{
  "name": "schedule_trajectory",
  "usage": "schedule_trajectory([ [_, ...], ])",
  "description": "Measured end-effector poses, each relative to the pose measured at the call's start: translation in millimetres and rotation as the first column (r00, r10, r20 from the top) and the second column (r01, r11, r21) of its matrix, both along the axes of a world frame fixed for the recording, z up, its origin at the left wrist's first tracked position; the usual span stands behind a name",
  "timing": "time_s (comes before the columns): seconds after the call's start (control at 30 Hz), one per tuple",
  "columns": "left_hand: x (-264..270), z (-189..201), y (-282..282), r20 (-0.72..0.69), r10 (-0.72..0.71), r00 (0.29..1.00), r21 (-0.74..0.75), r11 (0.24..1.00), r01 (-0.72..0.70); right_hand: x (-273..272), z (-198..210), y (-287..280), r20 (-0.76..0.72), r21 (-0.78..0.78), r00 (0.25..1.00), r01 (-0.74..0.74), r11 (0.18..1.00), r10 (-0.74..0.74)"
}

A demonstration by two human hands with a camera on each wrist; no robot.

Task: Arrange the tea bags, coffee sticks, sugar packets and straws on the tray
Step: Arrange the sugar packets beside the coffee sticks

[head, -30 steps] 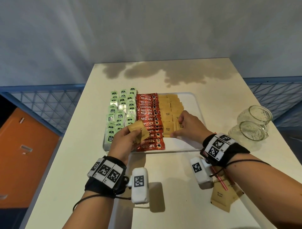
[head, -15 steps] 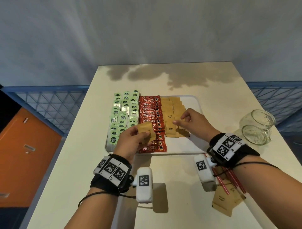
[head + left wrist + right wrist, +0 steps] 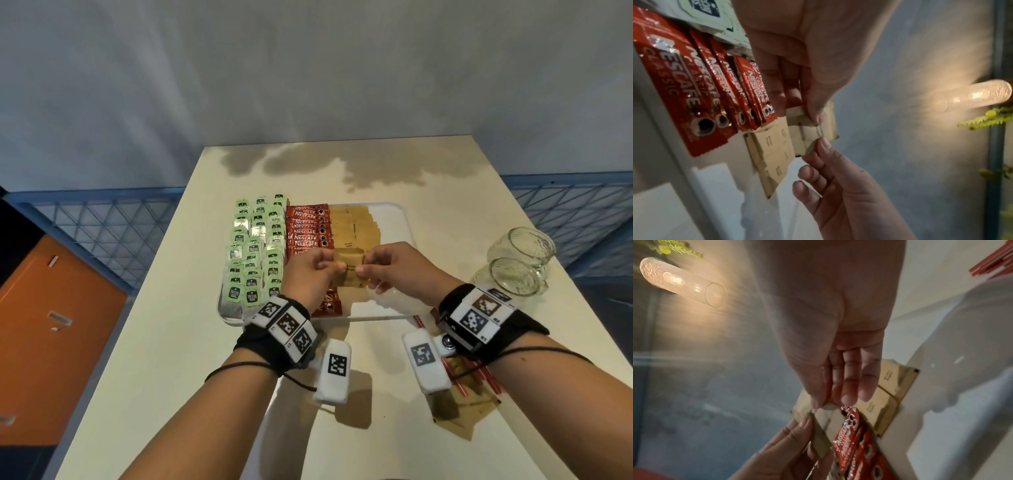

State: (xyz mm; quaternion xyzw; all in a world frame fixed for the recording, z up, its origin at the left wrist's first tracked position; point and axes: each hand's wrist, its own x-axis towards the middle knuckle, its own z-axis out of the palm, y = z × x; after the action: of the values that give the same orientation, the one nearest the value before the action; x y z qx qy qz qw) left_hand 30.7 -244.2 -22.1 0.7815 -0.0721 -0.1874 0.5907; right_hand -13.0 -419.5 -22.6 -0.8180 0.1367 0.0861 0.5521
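A white tray holds green tea bags on the left, red coffee sticks in the middle and rows of brown sugar packets to their right. Both hands meet just above the near end of the sugar rows. My left hand pinches a small stack of brown sugar packets between thumb and fingers. My right hand pinches its other edge. The left wrist view shows this stack beside the coffee sticks. Red straws lie on the table under my right wrist.
Two glass jars lie on their sides right of the tray. More loose sugar packets lie under the straws near the table's right edge. The tray's right part is bare. A blue mesh fence surrounds the table.
My right hand left the sugar row on the tray and took hold of the packets in my left hand. The left hand carried them rightward, over the sugar rows.
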Motion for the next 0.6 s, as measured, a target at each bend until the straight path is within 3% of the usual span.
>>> schedule_trajectory([
  [0.1, 2.6, -7.6, -0.6, 0.199, -0.033, 0.98, 0.273, 0.962, -0.023, -5.0, -17.3, -4.0, -0.097, -0.056, 0.995, 0.027, 0.998, -0.033],
  [0.23, 9.1, -10.8, 1.6, 0.363, -0.089, 0.928, 0.493, 0.863, -0.111, -5.2, -35.2, -6.0, -0.195, -0.088, 0.978, 0.059, 0.994, -0.075],
  [0.37, 8.0, -10.3, -4.7, 0.457, -0.218, 0.862, 0.595, 0.796, -0.114, 3.5, -43.3, -3.6, -0.153, -0.199, 0.983, 0.069, 0.978, -0.1],
  [0.47, 6.4, -13.7, -9.7, 0.456, -0.376, 0.806, 0.715, 0.695, -0.08, 2.5, -43.1, -7.0, -0.12, -0.21, 0.979, 0.134, 0.968, -0.162],
  [0.6, 7.9, -14.6, -17.8, 0.368, -0.52, 0.771, 0.822, 0.569, -0.009, 4.1, -42.2, -22.4, -0.006, -0.212, 0.937, 0.34, 0.916, -0.349],
])
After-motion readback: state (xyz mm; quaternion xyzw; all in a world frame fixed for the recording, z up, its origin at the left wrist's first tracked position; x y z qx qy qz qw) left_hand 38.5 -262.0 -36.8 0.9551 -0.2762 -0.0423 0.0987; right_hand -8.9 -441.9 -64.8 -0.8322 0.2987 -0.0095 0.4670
